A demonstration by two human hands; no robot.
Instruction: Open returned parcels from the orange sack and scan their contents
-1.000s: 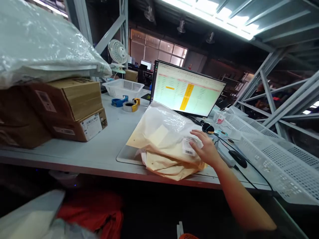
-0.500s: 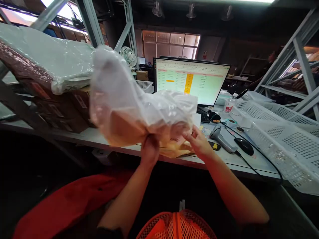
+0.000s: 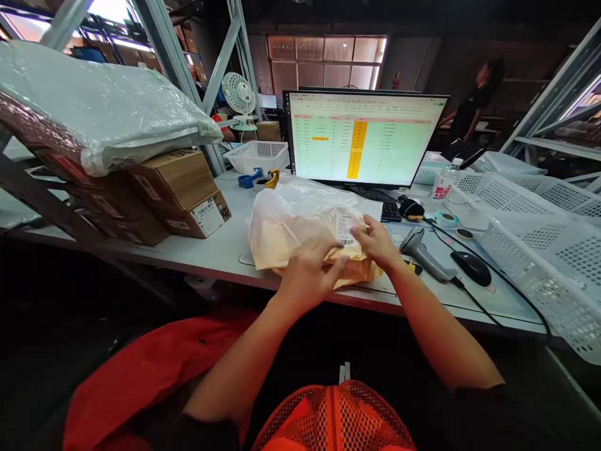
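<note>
1. Your right hand [image 3: 377,243] has its thumb and fingers drawn together at the right-hand side of the pale plastic bag [image 3: 275,235], apparently pinching it, with the thumb beside the label.
2. Your left hand [image 3: 307,268] lies over the bag's near side, just left of the other, fingers bent and thumb spread a little apart. Whether a fold is caught between them, you cannot tell from this view.
3. Between and just beyond your fingertips, the printed label [image 3: 346,229] with its barcode faces up. The bag lies on the desk [image 3: 237,210], spreading away and leftward from your grip; wrinkled yellowish layers show under its near edge.
4. The step in hand looks like steadying and smoothing the bag around that label. The next move seems to call for a light hold at the edge, the label flat and your thumb off its print.
5. Just right of your right hand rests the handheld scanner [image 3: 429,257], untouched, its cable running toward you past the mouse [image 3: 471,268].
6. Beyond your grip stands the monitor [image 3: 328,153]; well to the left are stacked cartons [image 3: 200,207].
</note>
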